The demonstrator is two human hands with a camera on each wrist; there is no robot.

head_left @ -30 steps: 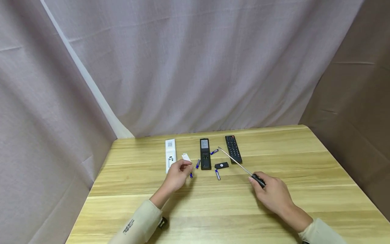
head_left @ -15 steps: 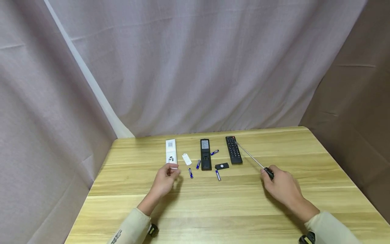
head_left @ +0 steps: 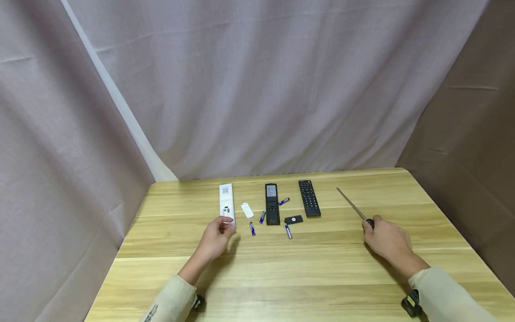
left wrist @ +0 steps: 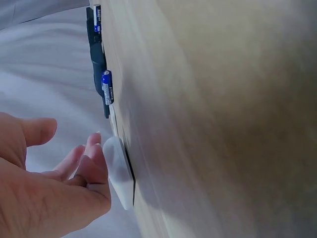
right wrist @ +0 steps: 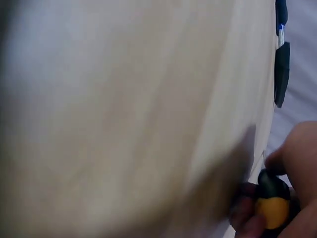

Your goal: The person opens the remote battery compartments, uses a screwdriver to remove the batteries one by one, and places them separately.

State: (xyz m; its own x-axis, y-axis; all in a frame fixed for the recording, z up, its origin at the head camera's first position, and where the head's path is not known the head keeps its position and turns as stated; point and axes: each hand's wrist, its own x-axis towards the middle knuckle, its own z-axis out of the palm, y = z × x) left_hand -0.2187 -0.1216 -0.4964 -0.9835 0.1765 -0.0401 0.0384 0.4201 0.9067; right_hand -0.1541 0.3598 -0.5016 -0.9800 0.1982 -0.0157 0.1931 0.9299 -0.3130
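My left hand point(head_left: 216, 237) is at the near end of a white remote point(head_left: 226, 197) lying back up with its battery bay uncovered. In the left wrist view its thumb stands apart from loosely bent fingers, with nothing between them; whether they touch the remote I cannot tell. At the right, my right hand point(head_left: 388, 239) grips a screwdriver point(head_left: 354, 206) by its handle, black and yellow in the right wrist view. The shaft points forward and left. Beside the white remote lies its white battery cover point(head_left: 247, 210).
A black remote point(head_left: 272, 203) lies back up, bay uncovered, near a black battery cover point(head_left: 293, 219). Another black remote point(head_left: 309, 198) lies buttons up. Several blue-and-silver batteries point(head_left: 252, 228) are scattered among them. A curtain point(head_left: 273, 89) hangs behind the wooden table point(head_left: 289, 277).
My left hand has moved left from the white cover to the white remote's near end. My right hand has carried the screwdriver to the right, away from the remotes.
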